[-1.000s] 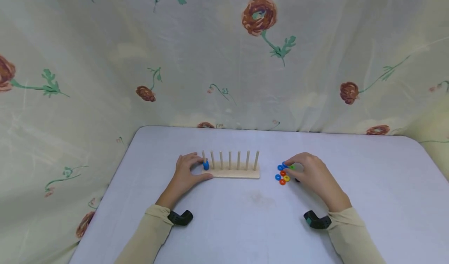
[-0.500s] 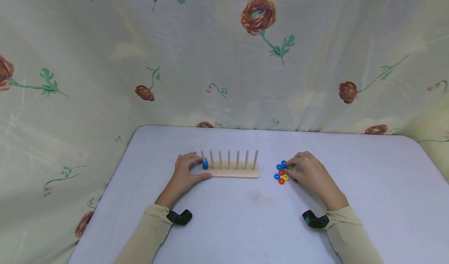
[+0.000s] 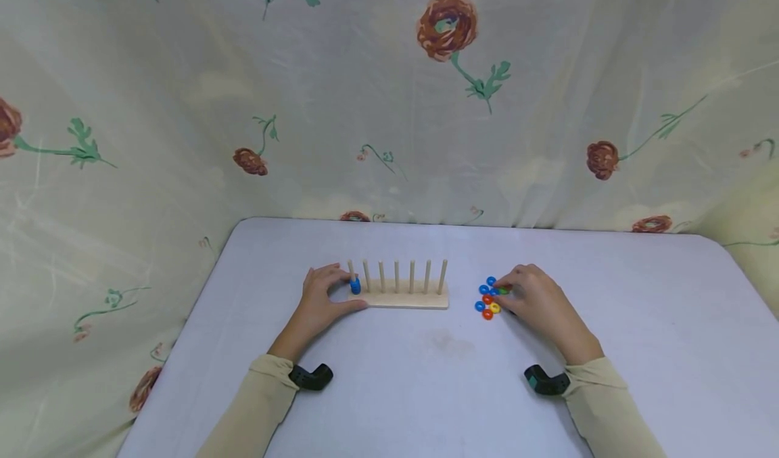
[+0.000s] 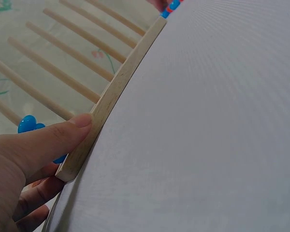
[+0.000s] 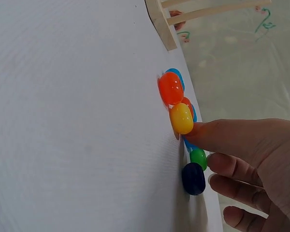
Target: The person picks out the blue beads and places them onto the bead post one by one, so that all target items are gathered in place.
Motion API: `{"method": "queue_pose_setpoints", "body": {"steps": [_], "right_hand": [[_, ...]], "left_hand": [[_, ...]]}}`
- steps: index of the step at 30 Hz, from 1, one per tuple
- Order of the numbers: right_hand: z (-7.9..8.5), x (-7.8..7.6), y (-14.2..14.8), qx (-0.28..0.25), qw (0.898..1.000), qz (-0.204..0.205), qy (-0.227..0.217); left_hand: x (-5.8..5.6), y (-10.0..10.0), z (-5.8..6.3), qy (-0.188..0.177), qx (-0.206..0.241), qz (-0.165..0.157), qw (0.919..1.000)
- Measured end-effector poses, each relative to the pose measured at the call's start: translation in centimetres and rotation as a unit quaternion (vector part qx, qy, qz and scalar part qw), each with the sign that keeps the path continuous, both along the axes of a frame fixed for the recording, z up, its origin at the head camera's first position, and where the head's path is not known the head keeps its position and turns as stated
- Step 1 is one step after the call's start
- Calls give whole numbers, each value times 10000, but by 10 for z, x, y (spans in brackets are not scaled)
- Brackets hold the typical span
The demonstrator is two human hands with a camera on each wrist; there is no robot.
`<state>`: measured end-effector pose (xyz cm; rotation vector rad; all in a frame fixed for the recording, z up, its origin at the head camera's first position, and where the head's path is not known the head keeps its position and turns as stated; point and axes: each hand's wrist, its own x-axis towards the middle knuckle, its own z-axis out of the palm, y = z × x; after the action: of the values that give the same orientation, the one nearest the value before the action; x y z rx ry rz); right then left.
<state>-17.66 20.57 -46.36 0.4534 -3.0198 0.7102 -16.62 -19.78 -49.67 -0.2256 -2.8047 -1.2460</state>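
Note:
My left hand (image 3: 324, 294) grips the left end of a wooden peg rack (image 3: 420, 300), thumb on its front edge and fingers behind. Blue rings (image 3: 356, 286) sit on the leftmost peg; the other pegs are bare. In the left wrist view, my thumb presses the base (image 4: 106, 104). My right hand (image 3: 535, 302) is at a cluster of loose rings, its thumb and forefinger around a blue ring (image 3: 494, 292) that looks pinched. A green ring (image 5: 198, 158) and a dark ring (image 5: 193, 178) lie beside the fingers in the right wrist view. A yellow ring (image 5: 182, 118) is by the thumb.
Red rings (image 3: 487, 314) and other blue rings (image 3: 480, 306) lie at the cluster's left side, right of the rack. Everything rests on a white table (image 3: 389, 390). A flowered curtain (image 3: 389, 106) hangs behind and at the sides.
The right hand has shifted slightly among the rings, and a blue ring now shows between its thumb and forefinger. The left hand and rack stay put; the head view drifts a little.

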Motion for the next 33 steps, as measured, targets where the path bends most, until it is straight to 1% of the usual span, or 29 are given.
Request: {"method": "queue_pose_setpoints", "body": {"steps": [9, 18, 24, 33], "right_hand": [[-1, 1, 0, -46, 10000, -32, 40], [6, 2, 1, -185, 9993, -308, -51], [8, 3, 1, -182, 9995, -240, 12], [3, 1, 1, -48, 9998, 17, 177]], "left_hand": [[0, 1, 1, -38, -2, 22, 10000], [0, 1, 1, -24, 65, 14, 10000], [1, 1, 2, -49, 65, 32, 10000], [1, 0, 1, -43, 39, 29, 10000]]}}
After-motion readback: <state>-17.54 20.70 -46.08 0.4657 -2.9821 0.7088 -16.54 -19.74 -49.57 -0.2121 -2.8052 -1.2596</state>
